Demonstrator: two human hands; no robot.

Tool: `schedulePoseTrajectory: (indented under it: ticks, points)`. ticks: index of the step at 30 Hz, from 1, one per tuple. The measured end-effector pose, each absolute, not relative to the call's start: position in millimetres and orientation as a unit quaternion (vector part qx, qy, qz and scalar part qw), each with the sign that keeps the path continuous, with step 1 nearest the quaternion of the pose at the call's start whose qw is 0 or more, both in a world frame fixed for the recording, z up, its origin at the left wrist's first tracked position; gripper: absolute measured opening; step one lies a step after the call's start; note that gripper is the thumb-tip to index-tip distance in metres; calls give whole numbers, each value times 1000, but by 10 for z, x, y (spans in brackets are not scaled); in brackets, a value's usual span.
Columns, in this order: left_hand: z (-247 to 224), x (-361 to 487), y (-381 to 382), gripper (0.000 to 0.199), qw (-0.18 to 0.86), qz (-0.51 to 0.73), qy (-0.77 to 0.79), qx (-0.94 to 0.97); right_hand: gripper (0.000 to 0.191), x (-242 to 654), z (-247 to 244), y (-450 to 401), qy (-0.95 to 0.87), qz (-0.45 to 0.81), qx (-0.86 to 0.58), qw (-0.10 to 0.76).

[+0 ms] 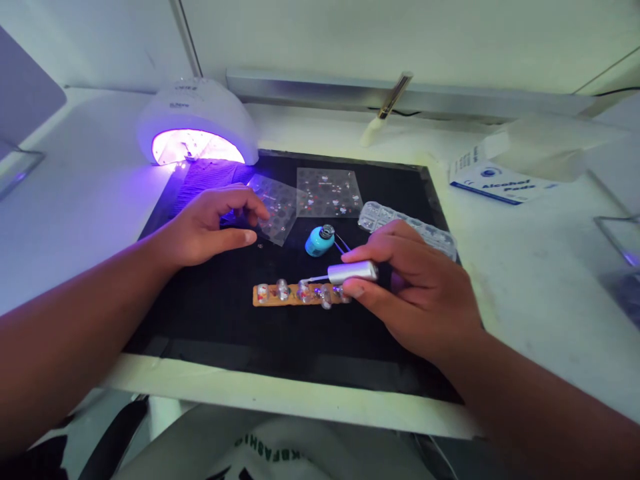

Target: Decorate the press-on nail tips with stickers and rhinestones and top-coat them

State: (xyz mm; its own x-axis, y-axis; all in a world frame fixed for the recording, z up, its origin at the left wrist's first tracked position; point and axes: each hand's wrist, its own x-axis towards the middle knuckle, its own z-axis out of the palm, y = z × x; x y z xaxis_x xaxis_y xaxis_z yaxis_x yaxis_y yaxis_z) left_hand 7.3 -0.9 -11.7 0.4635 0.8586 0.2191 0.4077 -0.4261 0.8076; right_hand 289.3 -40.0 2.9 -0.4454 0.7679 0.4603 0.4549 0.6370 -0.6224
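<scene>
Between the thumb and fingers of my right hand (420,290) is the silver cap of a nail polish brush (353,271). Its bristles point left and meet the middle one of several false nails (304,291), which sit in a row on a tan strip (273,303). Just behind stands an uncapped turquoise polish bottle (319,241), with dark tweezers (342,244) beside it. My left hand (213,223) hovers at the left with thumb and fingers apart and nothing in them. Close to its fingertips lies a clear sticker sheet (275,208).
A lit white nail lamp (200,110) stands at the back left on the black mat (215,320). Another sticker sheet (327,192) and a clear compartment case (407,227) lie on the mat. Behind are a soft brush (385,110) and an alcohol pads box (505,183).
</scene>
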Motion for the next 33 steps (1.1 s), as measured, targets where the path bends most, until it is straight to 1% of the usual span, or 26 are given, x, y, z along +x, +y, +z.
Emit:
schedulePoseTrajectory:
  ticks: [5, 15, 22, 24, 28, 33]
  points:
    - [-121, 73, -6, 18, 351, 323, 406, 779, 5, 2888, 13, -391, -830, 223, -373, 351]
    - [-113, 74, -6, 19, 351, 315, 424, 773, 3, 2913, 64, -377, -852, 251, -306, 344]
    - [-112, 71, -6, 18, 350, 319, 412, 778, 5, 2931, 32, -372, -843, 254, -296, 371]
    - [-110, 71, -5, 18, 350, 319, 412, 778, 6, 2930, 19, -380, -840, 249, -306, 372]
    - [-104, 80, -3, 19, 347, 315, 421, 777, 8, 2904, 24, -406, -850, 215, -332, 347]
    - [-101, 91, 0, 18, 347, 313, 417, 779, 6, 2876, 65, -399, -880, 148, -303, 334]
